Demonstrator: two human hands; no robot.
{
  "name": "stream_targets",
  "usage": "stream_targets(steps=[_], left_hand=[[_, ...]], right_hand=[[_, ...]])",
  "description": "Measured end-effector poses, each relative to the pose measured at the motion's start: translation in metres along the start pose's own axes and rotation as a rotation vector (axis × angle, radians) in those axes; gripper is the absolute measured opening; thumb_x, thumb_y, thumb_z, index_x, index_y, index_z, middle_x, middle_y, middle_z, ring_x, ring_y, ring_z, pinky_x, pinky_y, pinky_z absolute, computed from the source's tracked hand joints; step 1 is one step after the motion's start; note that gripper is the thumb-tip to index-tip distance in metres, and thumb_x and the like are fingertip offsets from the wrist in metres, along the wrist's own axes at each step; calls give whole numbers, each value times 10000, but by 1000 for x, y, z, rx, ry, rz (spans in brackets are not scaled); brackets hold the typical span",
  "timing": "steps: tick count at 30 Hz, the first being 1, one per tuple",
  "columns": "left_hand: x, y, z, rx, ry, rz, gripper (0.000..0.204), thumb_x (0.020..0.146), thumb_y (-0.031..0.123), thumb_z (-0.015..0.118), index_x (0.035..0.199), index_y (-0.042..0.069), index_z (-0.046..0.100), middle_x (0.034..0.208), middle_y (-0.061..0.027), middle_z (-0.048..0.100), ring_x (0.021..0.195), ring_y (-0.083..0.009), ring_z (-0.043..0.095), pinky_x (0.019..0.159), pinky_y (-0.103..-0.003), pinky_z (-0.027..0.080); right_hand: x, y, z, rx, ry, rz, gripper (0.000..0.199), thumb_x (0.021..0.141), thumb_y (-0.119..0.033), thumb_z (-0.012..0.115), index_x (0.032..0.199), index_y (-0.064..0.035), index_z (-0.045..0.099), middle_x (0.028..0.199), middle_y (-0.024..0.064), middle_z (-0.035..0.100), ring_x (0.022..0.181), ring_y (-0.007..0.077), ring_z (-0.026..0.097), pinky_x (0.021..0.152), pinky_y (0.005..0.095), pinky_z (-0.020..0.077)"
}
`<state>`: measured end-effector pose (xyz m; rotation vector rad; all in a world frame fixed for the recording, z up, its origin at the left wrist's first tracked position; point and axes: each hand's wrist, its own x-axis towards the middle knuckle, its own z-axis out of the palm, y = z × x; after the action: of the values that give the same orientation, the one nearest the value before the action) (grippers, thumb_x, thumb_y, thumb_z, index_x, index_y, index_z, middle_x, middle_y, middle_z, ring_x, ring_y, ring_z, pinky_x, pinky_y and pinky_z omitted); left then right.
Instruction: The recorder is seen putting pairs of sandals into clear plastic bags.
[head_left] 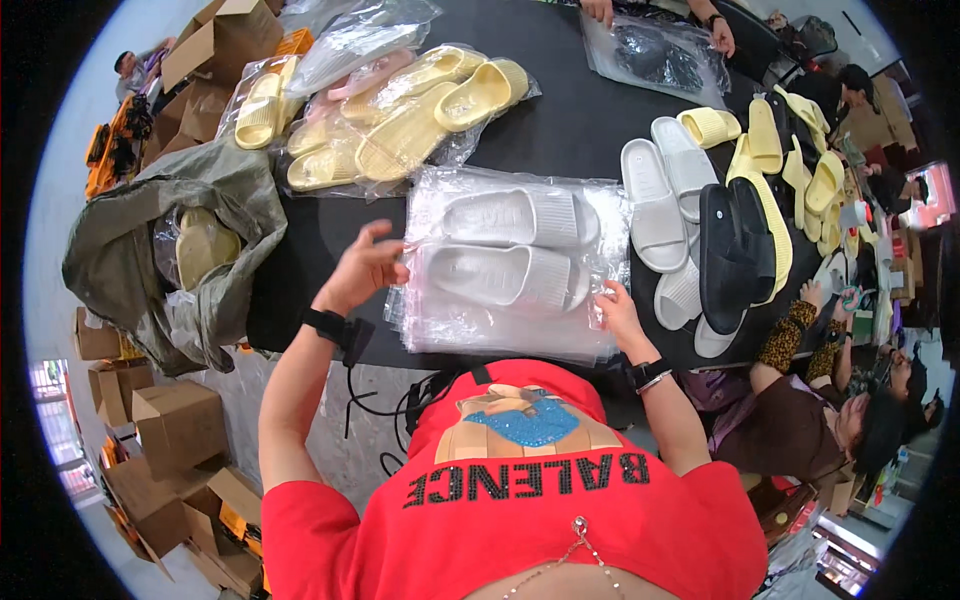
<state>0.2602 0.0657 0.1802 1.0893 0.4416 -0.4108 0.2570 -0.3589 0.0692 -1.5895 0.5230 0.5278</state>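
Note:
A pair of pale grey slide sandals lies side by side, toes to the right, on a stack of clear plastic bags. Clear film covers the pair, which seems to be inside the top bag. With fingers curled but apart, my left hand hovers at the stack's left edge and holds nothing. At the bag's right edge, beside the sandals' toes, my right hand pinches the film between thumb and fingers.
Bagged yellow slides lie at the far left, above a grey-green sack. Loose grey slides, black slides and yellow ones sit to the right. Across the black table, another person's hands touch a bag. Cardboard boxes stand left.

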Motion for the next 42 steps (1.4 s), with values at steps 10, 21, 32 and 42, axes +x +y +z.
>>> stream_targets(steps=[10,21,32,42], left_hand=[[34,-28,15,504,-606,-178,618,812,157,612,1362,94,336,1066,-102,597,734,-107,570,657,-219,452],[109,-76,83,1630,-526,756,443,747,218,610,1137,56,477,1057,-144,514,1017,-308,490,858,-417,406],[104,-98,43,1682,-245,852,186,648,92,588,827,43,592,925,-166,529,926,-348,502,775,-452,424],[7,-40,-164,1007,566,586,333,782,129,555,1088,0,572,1080,-159,586,1058,-300,518,894,-340,389]], right_hand=[[28,28,-15,-236,119,-187,403,762,-82,577,1158,-16,543,851,97,617,721,141,573,630,273,455],[24,23,6,-246,113,-77,241,822,-202,557,909,15,615,735,86,639,649,153,593,600,290,447],[13,34,-10,-367,409,-66,244,833,-235,543,829,2,601,651,91,617,599,172,588,572,314,447],[-26,-3,0,-179,375,-104,224,867,-166,530,1043,-26,538,713,42,587,598,110,551,520,254,439]])
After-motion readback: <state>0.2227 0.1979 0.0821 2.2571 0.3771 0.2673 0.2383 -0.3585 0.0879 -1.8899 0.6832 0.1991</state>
